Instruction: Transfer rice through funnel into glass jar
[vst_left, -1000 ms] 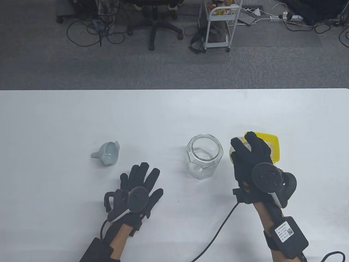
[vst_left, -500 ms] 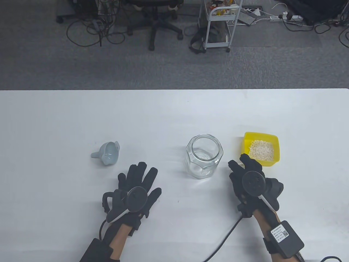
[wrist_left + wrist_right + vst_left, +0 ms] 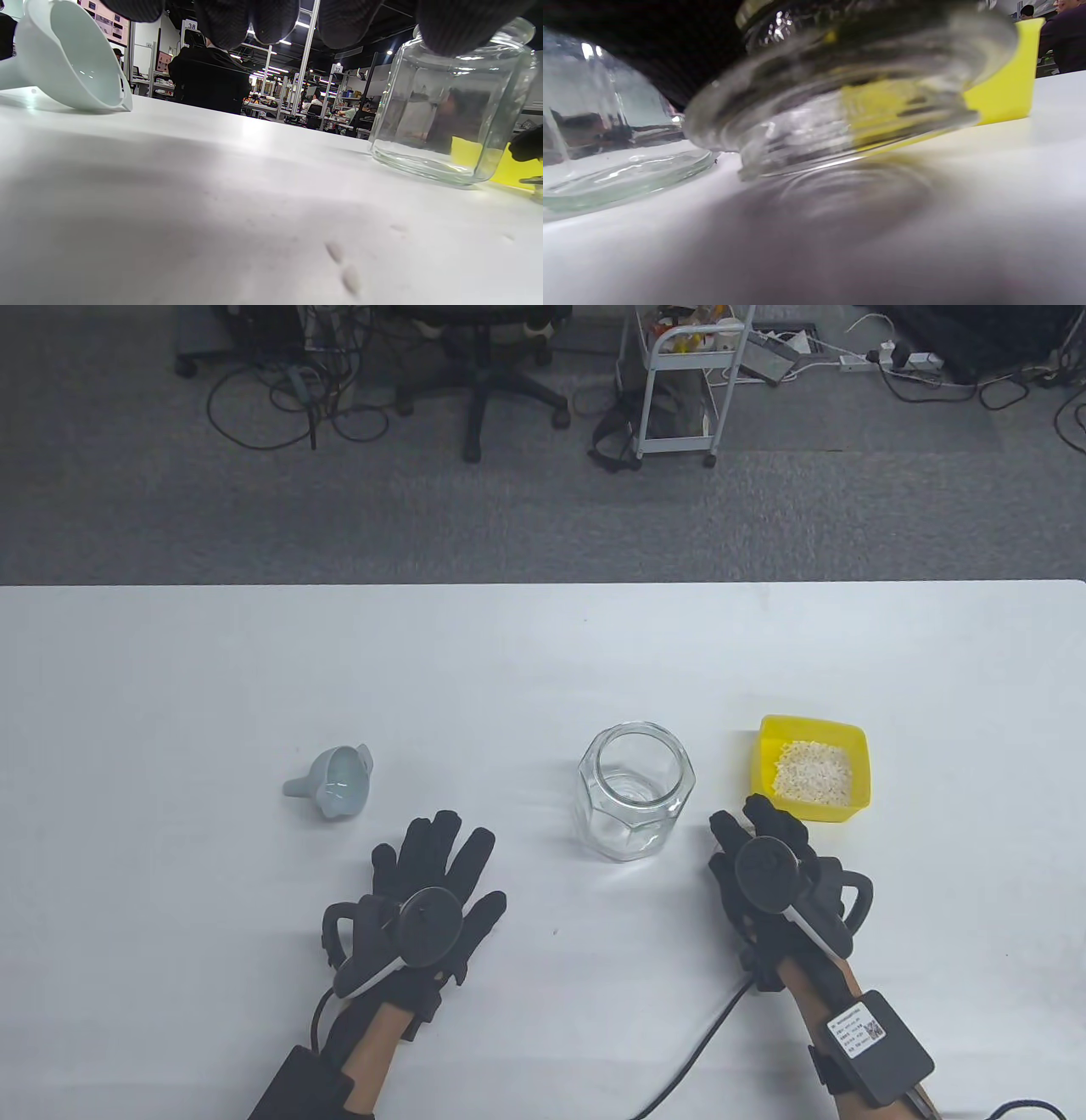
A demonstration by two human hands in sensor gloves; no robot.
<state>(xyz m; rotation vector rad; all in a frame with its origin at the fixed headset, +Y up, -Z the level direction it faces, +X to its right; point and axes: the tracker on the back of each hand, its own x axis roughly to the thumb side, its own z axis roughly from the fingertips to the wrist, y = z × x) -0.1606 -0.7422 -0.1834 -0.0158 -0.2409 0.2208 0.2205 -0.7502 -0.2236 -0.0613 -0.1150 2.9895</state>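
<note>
Your left hand [image 3: 424, 891] lies spread flat on the table [image 3: 170, 687], funnel [image 3: 333, 782] on its side nearby; your right hand [image 3: 776, 869] covers a glass lid beside the open jar [image 3: 635, 789] and rice tub [image 3: 813, 768]. Left wrist view: jar empty. Right wrist view: lid [image 3: 840, 106] tilted, grip unclear; it could slip and knock the tub.

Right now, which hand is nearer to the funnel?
Left. The left hand lies just below and right of the funnel; the right hand is beyond the glass jar.
</note>
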